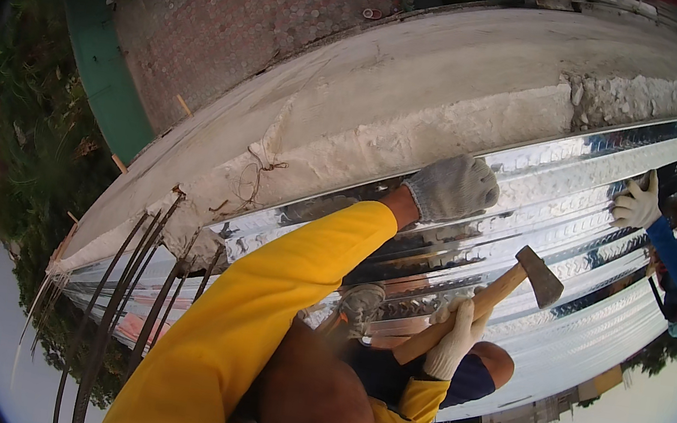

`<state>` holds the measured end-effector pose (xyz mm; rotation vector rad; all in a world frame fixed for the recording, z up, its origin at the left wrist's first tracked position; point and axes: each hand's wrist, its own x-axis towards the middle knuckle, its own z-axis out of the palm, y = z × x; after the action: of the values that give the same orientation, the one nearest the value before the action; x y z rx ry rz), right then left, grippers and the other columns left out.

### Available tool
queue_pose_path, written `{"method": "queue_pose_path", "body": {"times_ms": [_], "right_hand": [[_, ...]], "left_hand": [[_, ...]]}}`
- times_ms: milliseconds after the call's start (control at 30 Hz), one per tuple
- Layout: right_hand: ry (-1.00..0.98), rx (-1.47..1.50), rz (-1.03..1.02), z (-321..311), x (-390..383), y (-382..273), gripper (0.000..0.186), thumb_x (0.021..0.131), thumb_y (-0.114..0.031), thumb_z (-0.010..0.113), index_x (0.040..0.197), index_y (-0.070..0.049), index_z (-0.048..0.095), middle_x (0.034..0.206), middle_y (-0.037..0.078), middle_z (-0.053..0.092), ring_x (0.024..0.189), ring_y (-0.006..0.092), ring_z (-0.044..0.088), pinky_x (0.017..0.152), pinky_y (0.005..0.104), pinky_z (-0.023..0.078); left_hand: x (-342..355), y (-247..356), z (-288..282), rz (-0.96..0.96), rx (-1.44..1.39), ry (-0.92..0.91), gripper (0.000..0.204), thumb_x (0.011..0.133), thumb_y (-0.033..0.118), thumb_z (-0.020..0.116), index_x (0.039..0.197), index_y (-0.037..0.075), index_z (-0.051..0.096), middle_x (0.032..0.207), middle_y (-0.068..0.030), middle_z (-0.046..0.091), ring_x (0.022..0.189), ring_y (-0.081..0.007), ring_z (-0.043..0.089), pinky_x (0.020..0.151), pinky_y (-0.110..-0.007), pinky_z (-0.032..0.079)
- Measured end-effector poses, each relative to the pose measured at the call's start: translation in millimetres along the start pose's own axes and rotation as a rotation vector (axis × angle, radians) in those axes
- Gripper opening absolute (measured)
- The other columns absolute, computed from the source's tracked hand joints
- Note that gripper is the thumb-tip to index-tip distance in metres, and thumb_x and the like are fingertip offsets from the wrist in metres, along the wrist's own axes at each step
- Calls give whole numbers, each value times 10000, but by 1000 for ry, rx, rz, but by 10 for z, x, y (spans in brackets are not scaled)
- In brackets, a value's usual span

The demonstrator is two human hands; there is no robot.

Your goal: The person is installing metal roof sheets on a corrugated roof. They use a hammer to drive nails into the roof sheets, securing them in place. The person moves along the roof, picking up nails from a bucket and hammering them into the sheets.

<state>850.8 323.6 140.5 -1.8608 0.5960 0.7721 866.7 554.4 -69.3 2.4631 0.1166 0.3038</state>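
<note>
Gripping a hatchet (502,292) by its wooden handle in the white-gloved right hand (451,347), with its dark head tilted up and to the right, above shiny ridged metal sheets (550,341). Reaching forward with the grey-gloved left hand (454,189), curled into a fist, at the far edge of the sheets, beside pale concrete (351,118); impossible to tell whether holding anything inside. At far right, by the same sheets, a co-worker's white-gloved hand (639,204) with spread fingers. At lower left, dark metal rods (115,301). Beyond the concrete, reddish paving (237,7).
</note>
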Motion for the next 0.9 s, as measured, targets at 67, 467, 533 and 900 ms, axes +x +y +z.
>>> {"method": "queue_pose_path", "body": {"times_ms": [67,467,533,900], "right_hand": [[-9,-43,-44,66,202,64,405,1187,-151,706,1513,-28,500,938,71,633,684,186,625,606,371,570],[0,73,-152,565,765,206,351,1176,-162,714,1438,-16,532,957,97,668,693,192,659,627,365,596],[-22,136,-214,637,844,294,348,1194,-165,712,1452,-18,532,962,82,666,689,176,656,610,353,591],[-43,299,-233,696,868,270,376,1155,-117,663,1469,33,520,1061,122,745,693,159,669,615,331,587]], "left_hand": [[-18,0,-3,16,28,46,143,1020,276,760,975,140,751,907,-24,731,910,-229,758,788,-410,622],[-31,-35,0,-1,13,-95,143,1071,264,732,1141,144,768,1071,-56,750,1049,-266,754,912,-421,629],[-70,14,-17,-11,-11,-64,160,1072,243,728,1203,151,741,1150,-68,732,1115,-286,729,976,-451,605],[765,-110,-145,-233,-342,17,240,1154,229,734,1325,84,820,1260,-191,816,1165,-413,799,984,-507,647]]}}
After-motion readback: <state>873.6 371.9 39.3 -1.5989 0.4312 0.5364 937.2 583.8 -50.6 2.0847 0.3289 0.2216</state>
